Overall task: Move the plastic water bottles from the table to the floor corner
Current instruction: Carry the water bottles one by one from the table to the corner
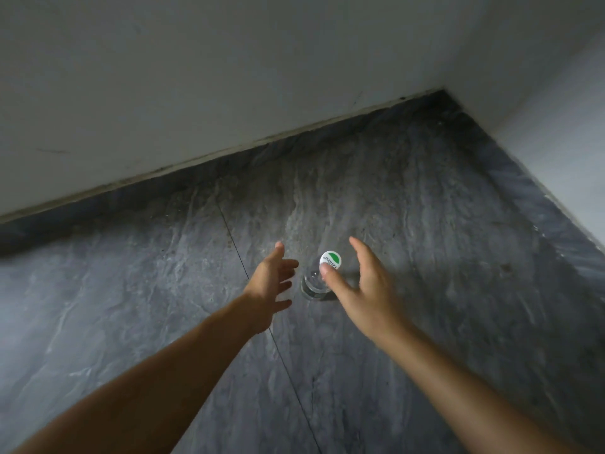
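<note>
The clear plastic water bottle with white-and-green cap (322, 273) is standing upright on the grey stone-patterned floor (425, 224), between both spread, empty hands. Left hand (270, 283) and right hand (360, 286) are flanking it. Likely light, smooth, crushable; best gripped mid-body.

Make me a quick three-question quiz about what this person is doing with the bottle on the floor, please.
1. True or false: the water bottle stands upright on the grey floor.
2. Which hand has its thumb in front of the bottle's white-and-green cap? A) left hand B) right hand
3. Fill in: both hands have their fingers ____ and grip nothing.

Key:
1. True; we look down on its cap.
2. B; whether the thumb touches the cap cannot be told.
3. Spread (open), one on each side of the bottle.
</note>
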